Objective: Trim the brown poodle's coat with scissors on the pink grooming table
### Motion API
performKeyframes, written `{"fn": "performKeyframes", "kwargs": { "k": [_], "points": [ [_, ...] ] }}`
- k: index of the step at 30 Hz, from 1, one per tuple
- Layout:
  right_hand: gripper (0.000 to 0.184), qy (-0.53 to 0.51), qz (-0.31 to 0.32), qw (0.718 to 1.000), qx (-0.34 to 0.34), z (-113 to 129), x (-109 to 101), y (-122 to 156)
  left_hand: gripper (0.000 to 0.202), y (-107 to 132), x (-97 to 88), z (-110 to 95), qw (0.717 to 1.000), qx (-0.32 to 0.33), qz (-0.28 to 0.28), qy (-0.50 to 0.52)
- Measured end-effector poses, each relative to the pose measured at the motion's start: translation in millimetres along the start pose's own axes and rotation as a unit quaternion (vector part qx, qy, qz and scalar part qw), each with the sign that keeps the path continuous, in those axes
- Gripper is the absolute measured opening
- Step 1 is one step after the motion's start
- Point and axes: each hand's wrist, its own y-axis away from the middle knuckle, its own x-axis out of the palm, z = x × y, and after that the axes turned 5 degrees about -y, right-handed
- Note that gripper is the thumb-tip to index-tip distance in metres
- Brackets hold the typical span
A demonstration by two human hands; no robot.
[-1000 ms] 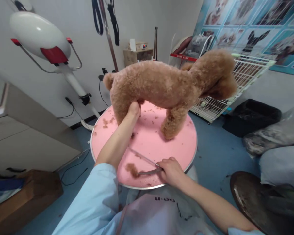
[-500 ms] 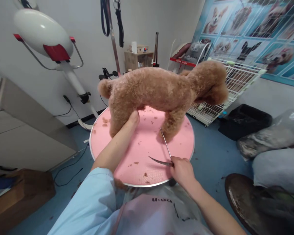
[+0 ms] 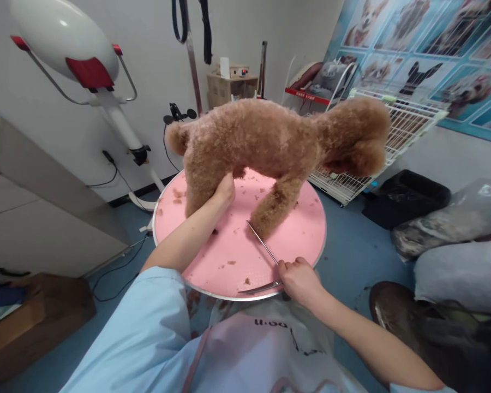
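A brown curly dog [image 3: 270,139] stands on a round pink table [image 3: 306,234], head to the right. My left hand [image 3: 223,191] is closed around the dog's hind leg, just under the belly. My right hand [image 3: 298,281] sits at the table's near edge and grips a pair of scissors [image 3: 264,254]. Their blades are spread apart, one pointing up-left toward the dog's front paw, the other lying along the rim. Clipped tufts of brown fur are scattered over the pink surface.
A white and red dryer on a stand [image 3: 65,46] hangs at upper left. A white wire cage [image 3: 396,131] leans behind the dog. A black bin [image 3: 409,199] and grey bags [image 3: 450,224] lie at right. Grey cabinet [image 3: 36,218] at left.
My right hand swept the scissors across the table, pushing a clump of fur off the near edge, then drew back. The dog shifted its front leg. My left hand kept its hold.
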Motion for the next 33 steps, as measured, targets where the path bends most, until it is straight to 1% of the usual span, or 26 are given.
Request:
{"fn": "performKeyframes", "kwargs": {
  "k": [4,7,9,11,12,15,16,17,18,19,21,22,23,24,25,26,28,29,31,33],
  "points": [
    [0.017,0.034,0.007,0.998,-0.057,6,-2,-1,0.017,-3,-0.7,4,0.998,0.018,-0.052,0.020],
    [0.017,0.051,0.013,0.995,-0.084,12,-5,-2,0.016,-8,-2.5,5,0.997,-0.006,-0.079,0.010],
    [0.018,0.055,0.009,0.994,-0.098,16,-4,-2,0.015,-10,-4.1,5,0.996,-0.023,-0.085,0.015],
    [0.019,0.055,0.000,0.993,-0.102,22,0,0,0.016,-11,-6.0,3,0.997,-0.027,-0.075,0.026],
    [0.019,0.046,0.007,0.992,-0.117,26,4,2,0.016,-11,-7.2,1,0.998,-0.026,-0.060,0.025],
    [0.017,-0.007,0.045,0.976,-0.212,37,12,9,0.016,-6,-10.9,-4,1.000,-0.026,0.008,0.003],
    [0.016,-0.025,0.051,0.971,-0.234,39,12,10,0.017,-5,-11.9,-6,0.999,-0.029,0.030,-0.005],
    [0.016,-0.038,0.050,0.971,-0.233,37,10,9,0.017,-3,-12.5,-7,0.998,-0.031,0.046,-0.010],
    [0.016,-0.047,0.037,0.977,-0.204,32,7,6,0.017,-2,-12.6,-9,0.998,-0.032,0.054,-0.014],
    [0.016,-0.051,0.021,0.986,-0.154,24,1,2,0.017,-1,-12.4,-9,0.998,-0.033,0.053,-0.018],
    [0.018,-0.050,-0.018,0.998,-0.016,1,-11,-11,0.017,0,-10.7,-10,0.998,-0.033,0.043,-0.033],
    [0.020,-0.044,-0.034,0.997,0.057,-11,-15,-17,0.017,0,-9.5,-9,0.998,-0.030,0.035,-0.039],
    [0.022,-0.041,-0.040,0.992,0.114,-21,-19,-22,0.017,0,-8.2,-9,0.998,-0.030,0.027,-0.043],
    [0.024,-0.043,-0.036,0.987,0.151,-28,-20,-26,0.018,1,-7.0,-8,0.998,-0.031,0.020,-0.045],
    [0.024,-0.050,-0.024,0.985,0.163,-31,-18,-28,0.018,1,-6.0,-6,0.998,-0.033,0.014,-0.042],
    [0.023,-0.059,-0.009,0.986,0.156,-30,-16,-27,0.018,2,-5.1,-5,0.999,-0.037,0.008,-0.037],
    [0.022,-0.069,0.012,0.992,0.107,-18,-7,-21,0.017,4,-4.0,-2,0.999,-0.035,-0.003,-0.024],
    [0.021,-0.069,0.021,0.995,0.072,-8,-2,-15,0.016,4,-3.8,0,0.999,-0.026,-0.008,-0.018],
    [0.021,-0.067,0.047,0.996,-0.020,12,4,-5,0.015,5,-3.6,3,1.000,-0.004,-0.017,-0.008],
    [0.021,-0.075,0.065,0.989,-0.106,25,5,2,0.016,6,-3.7,5,1.000,0.006,-0.019,-0.003]
  ]
}}
